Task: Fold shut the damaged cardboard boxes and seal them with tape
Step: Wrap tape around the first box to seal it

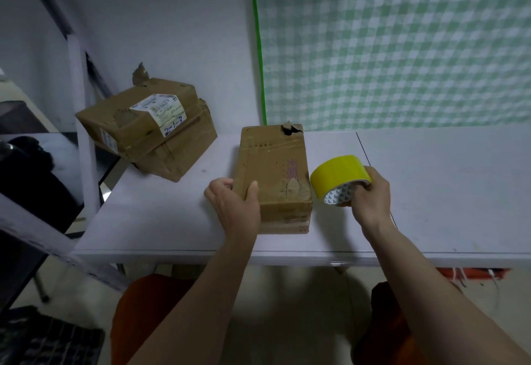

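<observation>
My left hand (233,203) is closest to me, and it holds the near left corner of the small box (274,175), with my thumb on top and my other fingers curled down the side. My right hand (370,192) is curled around the yellow tape roll (337,178), which sits just beside the box on its right. The box lies flat on the white table (431,192), right in front of me. I think the box is light, because one hand seems enough to keep it in place. Cardboard is stiff, but this one is torn near my thumb side, and it has a ragged hole at the far corner, so those spots may bend or rip more. I would hold it by the firm edges, not by the torn bits. The tape looks smooth and shiny, so the roll could slip, and I think gripping it through the middle ring is best. Farther back on the left, two more beat-up boxes (149,126) sit stacked, one on top of the other. Behind it all hangs a green checked cloth (402,48).
</observation>
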A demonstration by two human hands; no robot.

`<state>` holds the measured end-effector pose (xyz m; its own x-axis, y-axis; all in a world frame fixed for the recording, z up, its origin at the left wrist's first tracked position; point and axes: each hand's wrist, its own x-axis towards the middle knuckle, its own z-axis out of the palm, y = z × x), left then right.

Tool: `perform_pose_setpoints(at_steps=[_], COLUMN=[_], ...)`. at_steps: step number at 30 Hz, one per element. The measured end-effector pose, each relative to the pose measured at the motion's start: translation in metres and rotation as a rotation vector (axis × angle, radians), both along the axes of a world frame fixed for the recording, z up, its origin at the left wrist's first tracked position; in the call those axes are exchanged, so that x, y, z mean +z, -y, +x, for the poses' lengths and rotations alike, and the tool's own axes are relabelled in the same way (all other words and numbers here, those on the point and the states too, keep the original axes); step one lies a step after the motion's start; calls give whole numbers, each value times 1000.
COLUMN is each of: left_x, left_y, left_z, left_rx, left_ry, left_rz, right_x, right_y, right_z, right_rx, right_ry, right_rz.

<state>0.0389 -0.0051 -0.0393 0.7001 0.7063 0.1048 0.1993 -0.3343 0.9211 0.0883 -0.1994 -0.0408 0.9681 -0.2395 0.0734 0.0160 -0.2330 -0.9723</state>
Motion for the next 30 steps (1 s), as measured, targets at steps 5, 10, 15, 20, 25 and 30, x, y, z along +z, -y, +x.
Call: perform_pose_setpoints(at_steps=[5,10,15,20,25,30], left_x=[1,-7,-3,2,13,16], left_y=[10,38,28,19,11,30], left_z=[-11,-17,-17,-25,-31,-25], left_rx=[-144,-748,-831,-775,-617,-665], left_ry=[100,-82,-72,-168,-453,-495], left_rz=[682,1068,1097,1112,1108,1122], right_x=[-1,3,0,0,-2,-1], right_y=[1,1,2,0,1,-2], right_z=[0,-1,-2,-4,-2,-5], right_rx=[6,-3,-8,-3,8,-9], right_ry=[-3,1,1,-30,-30,-25], right_rz=[12,32,16,64,37,33])
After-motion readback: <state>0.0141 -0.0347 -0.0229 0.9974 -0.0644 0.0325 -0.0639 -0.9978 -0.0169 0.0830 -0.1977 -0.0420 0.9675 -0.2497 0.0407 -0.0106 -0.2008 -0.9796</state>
